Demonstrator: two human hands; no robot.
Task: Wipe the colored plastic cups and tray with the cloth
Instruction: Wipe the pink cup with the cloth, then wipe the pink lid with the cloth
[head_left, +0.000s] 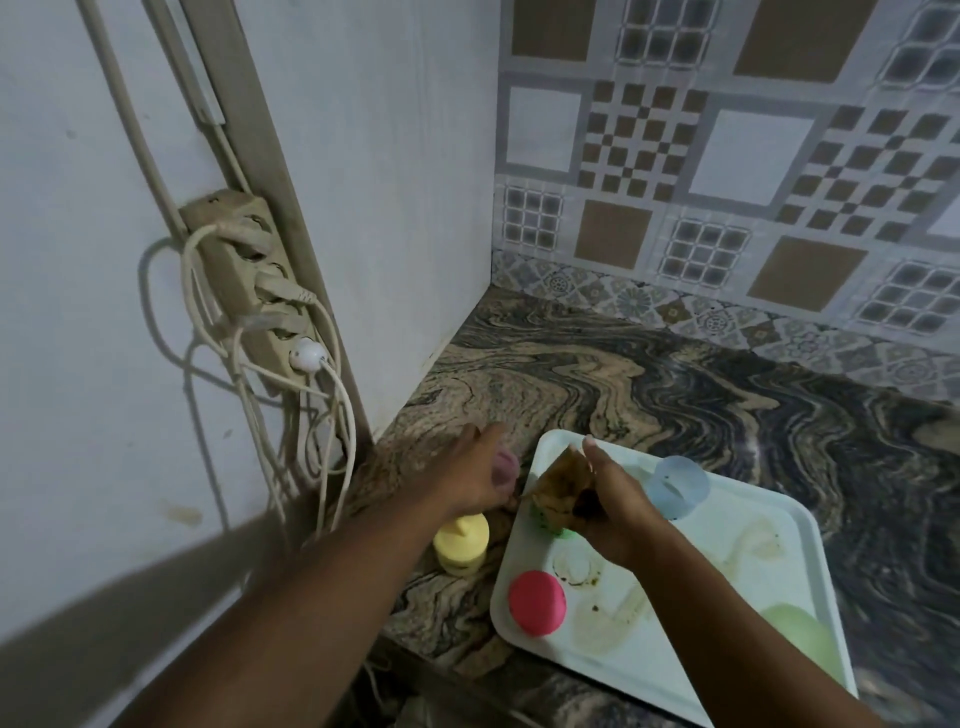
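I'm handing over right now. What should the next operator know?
Left hand: at the purple cup on the counter; grip unclear.
Right hand: grips the cloth, which covers a green cup at the tray's left edge.
On the tray: blue cup, pink cup, pale green cup.
Yellow cup: on the counter beside the tray.
Done: probably the yellow and purple cups, since they are off the tray.
Left: the green cup in progress, the three other cups on the tray, and the stained tray.
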